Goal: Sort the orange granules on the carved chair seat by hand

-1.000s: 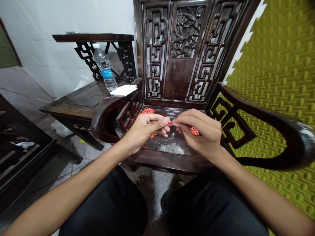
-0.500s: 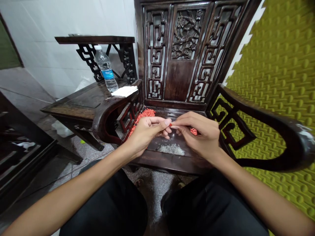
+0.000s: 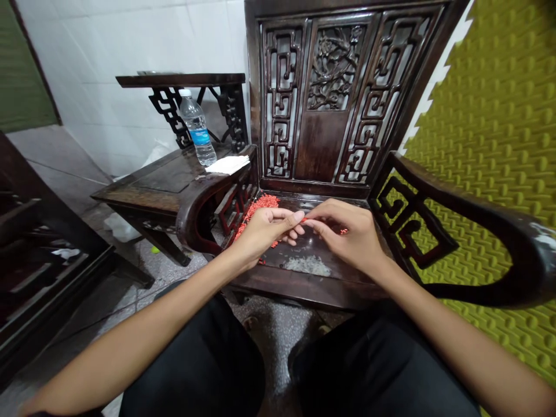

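one small red piece [image 3: 304, 220] sits pinched between the two hands [image 3: 267, 230] [image 3: 353, 230].

Dim indoor lt; glare on seat [image 3: 311, 244], floor [image 3: 278, 333] part-shadowed; edges stretched, sl. blurry.

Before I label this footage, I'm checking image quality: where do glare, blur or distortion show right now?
Head view: light glints off the seat; head view: the red piece between left hand and right hand looks soft; head view: the mat blurs toward the edge, and the right armrest looks stretched, likely by the lens.
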`<state>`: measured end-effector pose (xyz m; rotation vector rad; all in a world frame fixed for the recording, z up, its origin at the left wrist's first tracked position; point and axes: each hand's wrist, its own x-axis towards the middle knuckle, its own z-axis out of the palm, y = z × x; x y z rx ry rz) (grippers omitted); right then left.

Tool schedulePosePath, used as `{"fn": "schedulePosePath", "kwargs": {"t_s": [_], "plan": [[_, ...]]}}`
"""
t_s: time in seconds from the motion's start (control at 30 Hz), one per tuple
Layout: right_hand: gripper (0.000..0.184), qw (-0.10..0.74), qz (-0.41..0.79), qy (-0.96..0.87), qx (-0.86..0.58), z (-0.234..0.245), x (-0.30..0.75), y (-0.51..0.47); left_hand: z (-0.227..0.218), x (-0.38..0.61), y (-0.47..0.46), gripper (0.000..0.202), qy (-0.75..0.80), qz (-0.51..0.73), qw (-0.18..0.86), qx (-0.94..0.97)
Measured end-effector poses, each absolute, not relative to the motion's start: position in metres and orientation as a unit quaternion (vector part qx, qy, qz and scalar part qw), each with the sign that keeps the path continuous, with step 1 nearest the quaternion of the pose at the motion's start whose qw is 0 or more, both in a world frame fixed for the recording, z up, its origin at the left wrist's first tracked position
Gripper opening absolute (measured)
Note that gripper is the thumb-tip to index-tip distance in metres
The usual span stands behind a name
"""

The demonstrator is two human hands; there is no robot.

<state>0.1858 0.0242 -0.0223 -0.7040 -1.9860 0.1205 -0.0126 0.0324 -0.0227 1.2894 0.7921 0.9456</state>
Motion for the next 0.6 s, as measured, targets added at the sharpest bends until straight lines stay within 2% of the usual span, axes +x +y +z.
{"fn": "schedulePosePath", "kwargs": {"t_s": [0.17,0.3,0.6], "plan": [[0.012,0.407,0.124,-0.802,-0.42,-0.045,0.208,0.057,-0.031,-0.02,0.048,0.034,0.384,0.386,0.583,0.603],[0.013,0.258,0.191,-0.739,-0.593,-0.075,0.243,0.094,-0.029,-0.034,0.058,0.022,0.382,0.346,0.517,0.683],[0.019,0.139,0.199,-0.688,-0.683,-0.117,0.297,0.11,0.03,-0.066,0.031,0.026,0.283,0.278,0.459,0.795]]}}
